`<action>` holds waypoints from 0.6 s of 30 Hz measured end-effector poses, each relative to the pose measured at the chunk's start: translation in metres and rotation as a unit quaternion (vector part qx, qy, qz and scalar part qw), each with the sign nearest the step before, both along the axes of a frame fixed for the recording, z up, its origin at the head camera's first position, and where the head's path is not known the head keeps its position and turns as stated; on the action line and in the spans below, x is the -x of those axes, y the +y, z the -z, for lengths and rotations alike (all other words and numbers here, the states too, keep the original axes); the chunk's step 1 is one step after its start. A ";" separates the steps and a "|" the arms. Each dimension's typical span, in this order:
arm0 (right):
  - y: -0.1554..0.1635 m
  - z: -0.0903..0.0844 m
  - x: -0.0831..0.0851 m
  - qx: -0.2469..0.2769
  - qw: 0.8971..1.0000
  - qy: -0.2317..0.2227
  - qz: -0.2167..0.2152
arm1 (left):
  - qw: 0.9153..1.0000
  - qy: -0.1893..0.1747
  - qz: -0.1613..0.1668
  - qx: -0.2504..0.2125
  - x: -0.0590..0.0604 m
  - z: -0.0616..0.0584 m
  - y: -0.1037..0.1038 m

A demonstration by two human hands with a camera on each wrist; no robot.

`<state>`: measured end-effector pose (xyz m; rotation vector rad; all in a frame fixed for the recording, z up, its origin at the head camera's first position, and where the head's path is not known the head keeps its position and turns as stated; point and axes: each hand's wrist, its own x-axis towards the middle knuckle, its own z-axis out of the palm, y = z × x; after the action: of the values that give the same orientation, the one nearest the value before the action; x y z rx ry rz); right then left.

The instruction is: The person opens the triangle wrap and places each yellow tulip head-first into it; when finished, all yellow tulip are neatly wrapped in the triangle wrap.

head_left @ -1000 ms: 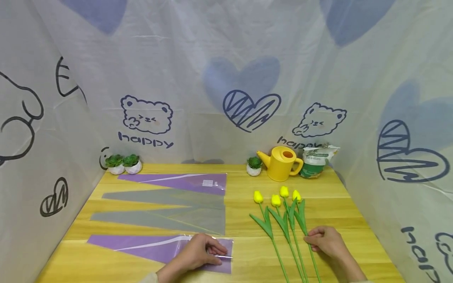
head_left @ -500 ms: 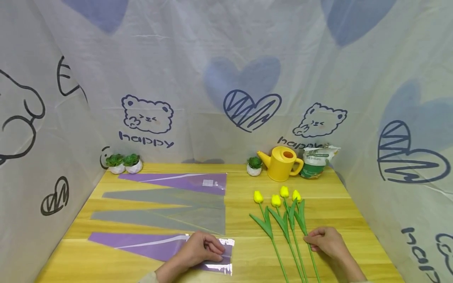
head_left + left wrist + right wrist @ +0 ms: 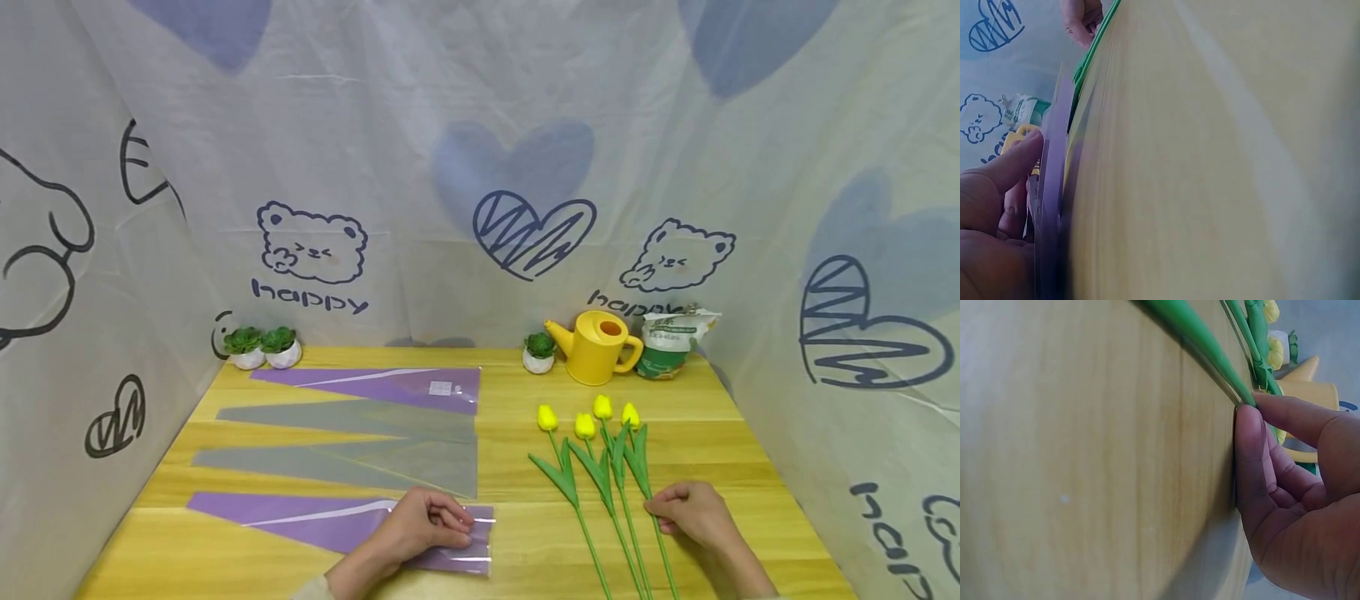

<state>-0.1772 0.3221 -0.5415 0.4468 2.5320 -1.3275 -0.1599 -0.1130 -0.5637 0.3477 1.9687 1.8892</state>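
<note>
Near the front left lies a purple flower sleeve (image 3: 303, 515), a flat tapered wrapper with a clear film front. At its wide end my left hand (image 3: 426, 527) pinches the film between thumb and fingers; the left wrist view shows the thumb (image 3: 1019, 164) right at the purple edge. Several artificial yellow tulips with green stems lie side by side on the right. My right hand (image 3: 696, 512) pinches the stem of the rightmost tulip (image 3: 663, 546) below its leaves. In the right wrist view that green stem (image 3: 1200, 344) runs to the thumb and index fingertips.
Two grey sleeves (image 3: 262, 460) and another purple sleeve (image 3: 390, 383) lie behind the front one. Along the back stand potted succulents (image 3: 281, 346), a yellow watering can (image 3: 595, 354) and a green-and-white bag (image 3: 666, 346). Printed cloth (image 3: 412, 167) walls the wooden table in.
The clear film at the front sleeve's wide end shifts and reflects differently under my left fingers, which have moved slightly left. The rightmost tulip's head has moved very slightly right; my right hand keeps its place.
</note>
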 end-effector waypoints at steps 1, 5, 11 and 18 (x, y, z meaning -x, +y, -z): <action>0.000 0.000 0.000 0.002 1.000 -0.001 0.001 | 1.000 -0.001 0.000 -0.003 0.000 0.000 0.000; 0.000 0.000 0.000 0.007 1.000 -0.001 0.004 | 1.000 -0.002 0.001 -0.010 0.000 0.000 -0.001; 0.001 0.001 -0.001 0.007 1.000 0.002 0.003 | 1.000 -0.004 0.003 -0.013 0.000 -0.001 0.000; 0.000 0.000 -0.003 0.008 1.000 0.003 0.006 | 1.000 -0.003 0.004 -0.019 0.000 -0.001 0.000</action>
<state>-0.1742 0.3224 -0.5418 0.4562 2.5252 -1.3557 -0.1600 -0.1134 -0.5625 0.3594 1.9274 1.9218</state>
